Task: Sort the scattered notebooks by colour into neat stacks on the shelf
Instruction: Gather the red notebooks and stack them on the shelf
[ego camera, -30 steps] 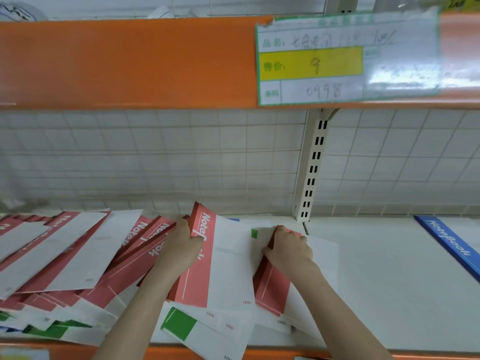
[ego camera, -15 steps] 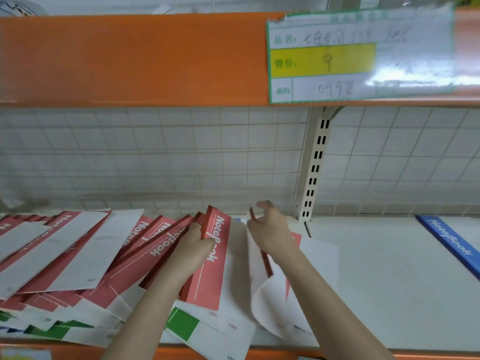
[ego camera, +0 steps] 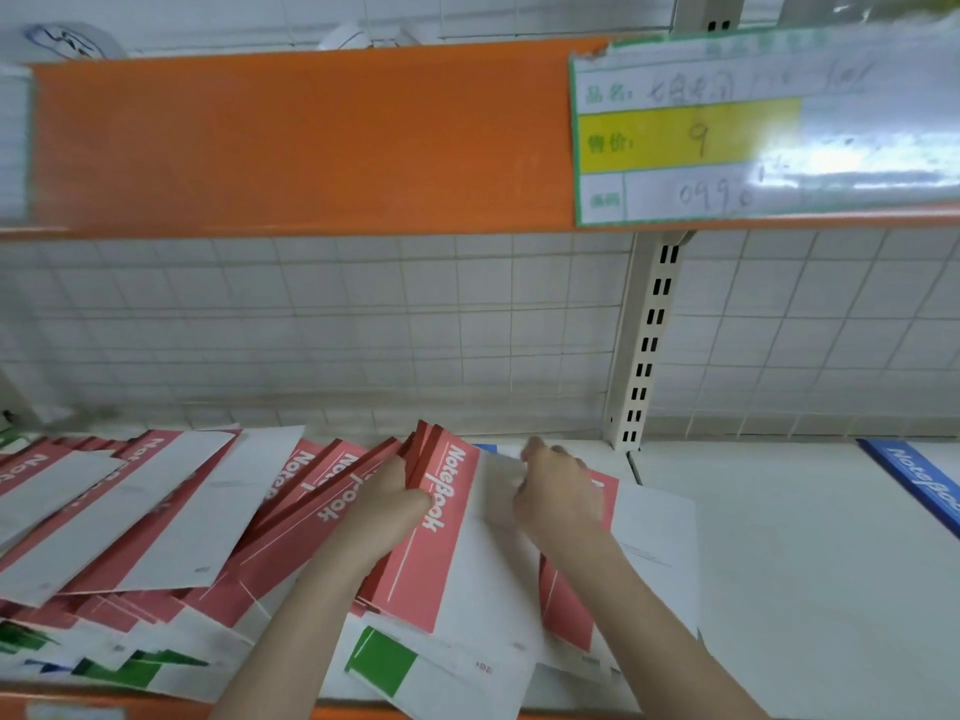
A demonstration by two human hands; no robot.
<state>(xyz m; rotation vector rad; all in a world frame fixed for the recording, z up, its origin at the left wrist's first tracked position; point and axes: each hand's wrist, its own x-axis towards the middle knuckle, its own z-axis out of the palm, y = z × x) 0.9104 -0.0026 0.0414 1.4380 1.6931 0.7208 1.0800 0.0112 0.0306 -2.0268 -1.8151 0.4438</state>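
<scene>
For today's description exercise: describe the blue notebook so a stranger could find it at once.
Start at the white shelf beneath the orange beam. Go right, past the slotted upright, to the edge of view. The blue notebook lies there alone, apart from the red pile.

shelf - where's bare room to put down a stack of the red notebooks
Bare shelf lies right of the upright post, between the red notebook under the right hand and the blue notebook at the far right. Left of the left hand it is crowded with overlapping red notebooks.
</scene>
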